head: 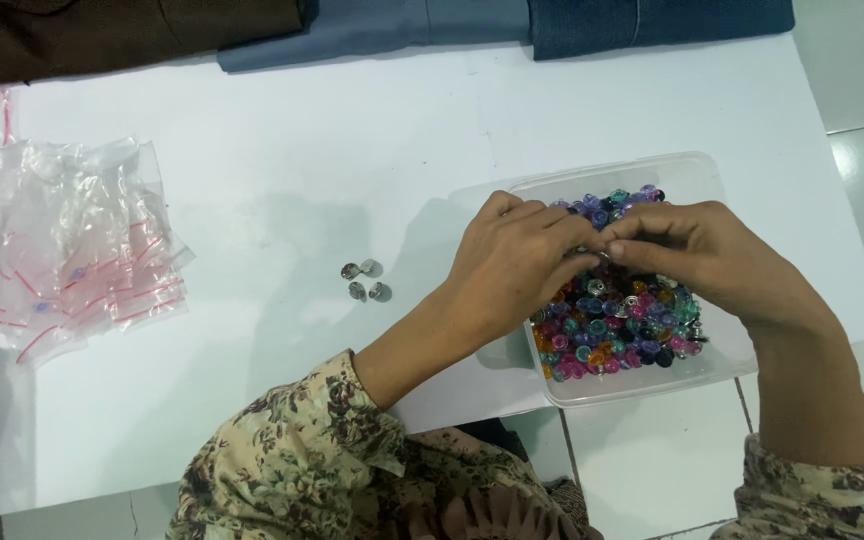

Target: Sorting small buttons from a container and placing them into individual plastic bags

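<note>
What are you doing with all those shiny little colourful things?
A person sits at a white table with both hands over a clear plastic tub full of small colourful buttons. The left hand and right hand meet fingertip to fingertip, pinching something tiny that cannot be made out. Four small silvery pieces lie on the table left of the tub, and a heap of little clear zip bags sits further left.
</note>
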